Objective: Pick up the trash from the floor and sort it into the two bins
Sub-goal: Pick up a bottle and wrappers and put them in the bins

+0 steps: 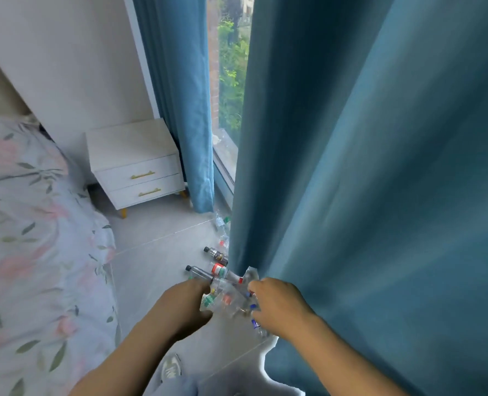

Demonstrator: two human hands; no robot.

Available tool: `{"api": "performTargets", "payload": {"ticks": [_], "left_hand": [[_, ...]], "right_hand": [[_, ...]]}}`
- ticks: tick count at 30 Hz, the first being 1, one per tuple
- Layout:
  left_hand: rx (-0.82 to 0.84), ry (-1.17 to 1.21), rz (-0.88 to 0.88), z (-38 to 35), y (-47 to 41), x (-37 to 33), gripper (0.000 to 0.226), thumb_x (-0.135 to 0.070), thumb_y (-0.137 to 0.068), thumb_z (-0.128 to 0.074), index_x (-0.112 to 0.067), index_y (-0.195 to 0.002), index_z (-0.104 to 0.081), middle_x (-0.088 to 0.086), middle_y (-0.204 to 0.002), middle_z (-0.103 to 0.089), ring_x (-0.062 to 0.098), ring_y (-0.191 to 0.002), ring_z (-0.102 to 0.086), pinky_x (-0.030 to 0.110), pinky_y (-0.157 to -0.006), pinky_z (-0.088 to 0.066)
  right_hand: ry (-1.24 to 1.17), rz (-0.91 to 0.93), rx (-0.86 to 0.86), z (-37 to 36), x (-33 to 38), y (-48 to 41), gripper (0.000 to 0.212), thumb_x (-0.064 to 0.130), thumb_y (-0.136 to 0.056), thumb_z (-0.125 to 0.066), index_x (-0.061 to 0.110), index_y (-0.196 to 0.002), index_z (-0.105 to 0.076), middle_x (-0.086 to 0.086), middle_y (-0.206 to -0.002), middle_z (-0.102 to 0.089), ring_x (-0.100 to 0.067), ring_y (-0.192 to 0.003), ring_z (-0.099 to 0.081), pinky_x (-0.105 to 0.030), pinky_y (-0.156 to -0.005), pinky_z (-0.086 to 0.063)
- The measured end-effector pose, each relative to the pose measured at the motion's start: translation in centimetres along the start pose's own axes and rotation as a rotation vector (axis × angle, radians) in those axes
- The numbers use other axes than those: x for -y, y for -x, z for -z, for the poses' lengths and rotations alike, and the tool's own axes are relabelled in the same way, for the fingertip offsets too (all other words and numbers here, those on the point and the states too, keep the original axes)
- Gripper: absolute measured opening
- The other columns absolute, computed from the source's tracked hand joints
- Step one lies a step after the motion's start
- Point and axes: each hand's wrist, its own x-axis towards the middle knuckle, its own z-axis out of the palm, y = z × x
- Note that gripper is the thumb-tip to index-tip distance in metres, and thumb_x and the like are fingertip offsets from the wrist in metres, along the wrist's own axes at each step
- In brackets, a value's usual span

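Observation:
A bunch of crushed clear plastic bottles [228, 298] with red, green and blue caps sits between my two hands, low over the grey floor. My left hand [184, 302] presses on its left side and my right hand [277, 305] grips its right side. More bottles lie on the floor beyond: a black-capped one [198, 272], a red-labelled one [218, 268], a dark one [215, 252] and clear ones [221, 224] by the curtain's foot. Neither bin is in view.
A large blue curtain [365, 181] hangs close on the right, a second blue curtain [185, 110] by the window. A white nightstand [135, 167] stands at the wall. A floral bed [37, 238] fills the left. My shoe [170, 367] is below.

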Motion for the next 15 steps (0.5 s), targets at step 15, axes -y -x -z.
{"api": "performTargets", "payload": {"ticks": [15], "left_hand": [[0.094,0.059,0.121,4.7,-7.9,14.7,0.046,-0.035,-0.089,-0.054,-0.024,-0.133,-0.046,-0.002,-0.13,-0.052,0.017,-0.116,-0.053,0.027,-0.094,-0.043]], "right_hand": [[-0.004,-0.008,0.127,0.2,6.3,-14.5,0.009,0.02,-0.09,-0.048,0.022,-0.092,-0.039,0.004,-0.092,-0.045,-0.03,-0.108,-0.05,-0.026,-0.071,-0.032]]}}
